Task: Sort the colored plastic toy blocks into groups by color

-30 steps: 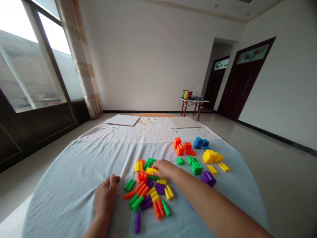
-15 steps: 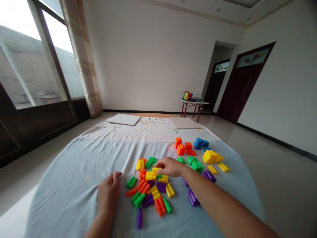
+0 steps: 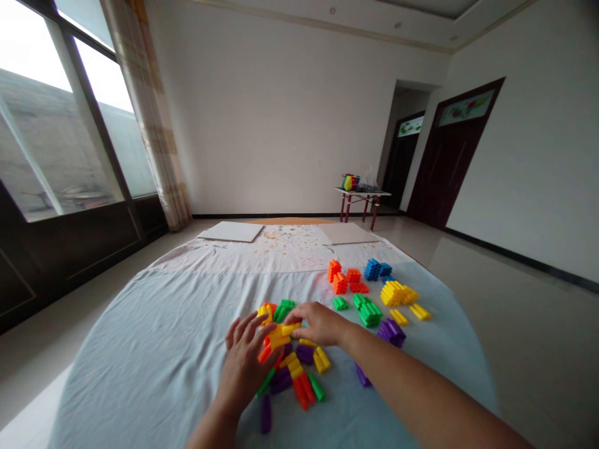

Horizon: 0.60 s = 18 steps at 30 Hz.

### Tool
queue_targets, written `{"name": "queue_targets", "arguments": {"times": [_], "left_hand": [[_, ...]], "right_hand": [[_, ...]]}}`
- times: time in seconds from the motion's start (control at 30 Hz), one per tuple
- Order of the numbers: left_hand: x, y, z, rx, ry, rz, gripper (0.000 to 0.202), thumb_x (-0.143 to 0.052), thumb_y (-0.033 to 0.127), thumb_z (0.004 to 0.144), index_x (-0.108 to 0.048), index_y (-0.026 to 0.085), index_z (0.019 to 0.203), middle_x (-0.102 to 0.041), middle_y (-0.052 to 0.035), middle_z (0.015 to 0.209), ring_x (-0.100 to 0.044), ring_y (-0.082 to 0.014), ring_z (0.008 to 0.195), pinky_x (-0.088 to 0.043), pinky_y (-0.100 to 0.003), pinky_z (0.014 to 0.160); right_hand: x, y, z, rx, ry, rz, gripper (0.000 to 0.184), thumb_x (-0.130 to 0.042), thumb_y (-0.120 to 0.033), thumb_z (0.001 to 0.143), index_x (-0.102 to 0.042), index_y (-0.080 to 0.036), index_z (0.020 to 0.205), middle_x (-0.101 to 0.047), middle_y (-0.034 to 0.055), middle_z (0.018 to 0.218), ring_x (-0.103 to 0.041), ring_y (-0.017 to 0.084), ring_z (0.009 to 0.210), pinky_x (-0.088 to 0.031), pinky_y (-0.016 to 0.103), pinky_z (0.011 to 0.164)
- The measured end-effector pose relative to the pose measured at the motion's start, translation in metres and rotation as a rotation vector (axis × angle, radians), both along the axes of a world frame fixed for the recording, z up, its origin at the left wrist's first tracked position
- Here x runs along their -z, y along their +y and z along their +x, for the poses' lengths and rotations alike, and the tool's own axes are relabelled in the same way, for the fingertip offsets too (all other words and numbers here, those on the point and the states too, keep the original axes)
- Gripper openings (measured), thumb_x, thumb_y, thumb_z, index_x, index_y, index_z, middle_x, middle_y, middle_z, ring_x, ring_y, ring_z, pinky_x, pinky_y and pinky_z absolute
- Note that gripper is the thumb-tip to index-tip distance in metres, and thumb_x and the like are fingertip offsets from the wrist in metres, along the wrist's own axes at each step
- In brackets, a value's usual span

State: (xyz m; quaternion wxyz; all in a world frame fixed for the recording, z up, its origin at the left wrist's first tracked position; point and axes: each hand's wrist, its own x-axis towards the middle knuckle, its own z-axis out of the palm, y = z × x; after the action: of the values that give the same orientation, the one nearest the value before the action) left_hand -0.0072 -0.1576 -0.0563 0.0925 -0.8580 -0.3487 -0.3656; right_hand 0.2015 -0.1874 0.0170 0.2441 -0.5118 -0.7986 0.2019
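A loose pile of coloured plastic blocks (image 3: pixel 299 368) lies on the pale blue cloth (image 3: pixel 154 337). My right hand (image 3: pixel 321 323) rests on the pile's far side, fingers curled round a yellow block (image 3: pixel 289 328). My left hand (image 3: pixel 246 362) has its fingers spread over the pile's left side and touches an orange block (image 3: pixel 264 353). A purple block (image 3: pixel 266 413) lies alone nearest to me. To the right stand sorted groups: orange (image 3: pixel 340 278), blue (image 3: pixel 377 269), yellow (image 3: pixel 397 293), green (image 3: pixel 367 310), purple (image 3: pixel 392 332).
Two flat white boards (image 3: pixel 233 231) (image 3: pixel 347 234) lie at the table's far side on a stained white cloth. A small red-legged table (image 3: pixel 361 199) with toys stands by the far wall. Dark doors are on the right, windows on the left.
My left hand has moved from the cloth right onto the pile, fingers now spread. My right hand stays on the pile, still on the yellow block.
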Motion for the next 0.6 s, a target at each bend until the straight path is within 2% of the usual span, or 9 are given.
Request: {"name": "queue_targets", "arguments": {"times": [0.13, 0.27, 0.33, 0.47, 0.53, 0.6], "left_hand": [[0.003, 0.002, -0.003, -0.012, -0.034, -0.007, 0.026, -0.059, 0.039, 0.079, -0.062, 0.026, 0.101, -0.066, -0.0049, 0.105, -0.053, -0.0243, 0.109, -0.024, -0.046, 0.102], [0.002, 0.003, -0.003, -0.027, -0.062, -0.009, 0.025, -0.058, 0.040, 0.080, -0.060, 0.024, 0.098, -0.068, -0.0043, 0.097, -0.060, -0.0203, 0.095, -0.023, -0.044, 0.102], [0.001, 0.003, -0.002, -0.036, -0.061, 0.009, 0.022, -0.059, 0.038, 0.079, -0.058, 0.024, 0.096, -0.068, -0.0041, 0.097, -0.061, -0.0196, 0.092, -0.022, -0.043, 0.102], [0.003, 0.005, -0.003, -0.063, -0.063, 0.074, 0.023, -0.058, 0.036, 0.079, -0.055, 0.023, 0.097, -0.068, -0.0057, 0.095, -0.061, -0.0204, 0.090, -0.023, -0.043, 0.102], [0.007, 0.007, -0.004, -0.075, -0.066, 0.103, 0.026, -0.056, 0.038, 0.079, -0.053, 0.022, 0.100, -0.067, -0.0070, 0.091, -0.061, -0.0215, 0.089, -0.024, -0.043, 0.101], [0.011, 0.010, -0.005, -0.081, -0.051, 0.108, 0.030, -0.054, 0.039, 0.079, -0.051, 0.021, 0.103, -0.067, -0.0074, 0.090, -0.061, -0.0227, 0.090, -0.026, -0.043, 0.100]], "right_hand": [[0.004, 0.000, 0.017, 0.100, -0.146, 0.016, 0.028, -0.061, -0.010, 0.069, -0.070, -0.018, 0.094, -0.071, 0.0048, 0.093, -0.063, 0.020, 0.089, -0.044, 0.027, 0.081], [0.007, -0.002, 0.022, 0.094, -0.195, 0.025, 0.033, -0.067, -0.017, 0.069, -0.068, -0.019, 0.102, -0.068, 0.0074, 0.104, -0.058, 0.024, 0.102, -0.041, 0.033, 0.090], [0.006, -0.005, 0.011, 0.093, -0.116, 0.051, 0.037, -0.070, -0.026, 0.070, -0.066, -0.019, 0.106, -0.067, 0.0078, 0.105, -0.058, 0.024, 0.102, -0.041, 0.032, 0.089], [0.003, -0.006, -0.024, 0.190, 0.035, 0.050, 0.052, -0.068, -0.051, 0.069, -0.062, -0.019, 0.109, -0.065, 0.0087, 0.103, -0.061, 0.024, 0.094, -0.046, 0.030, 0.080], [0.004, -0.004, -0.039, 0.237, 0.018, 0.043, 0.055, -0.069, -0.055, 0.065, -0.061, -0.020, 0.106, -0.065, 0.0094, 0.103, -0.060, 0.026, 0.096, -0.046, 0.032, 0.081], [0.005, -0.002, -0.050, 0.276, -0.015, 0.024, 0.050, -0.069, -0.054, 0.065, -0.062, -0.021, 0.102, -0.066, 0.0093, 0.102, -0.060, 0.026, 0.096, -0.046, 0.033, 0.081]]}}
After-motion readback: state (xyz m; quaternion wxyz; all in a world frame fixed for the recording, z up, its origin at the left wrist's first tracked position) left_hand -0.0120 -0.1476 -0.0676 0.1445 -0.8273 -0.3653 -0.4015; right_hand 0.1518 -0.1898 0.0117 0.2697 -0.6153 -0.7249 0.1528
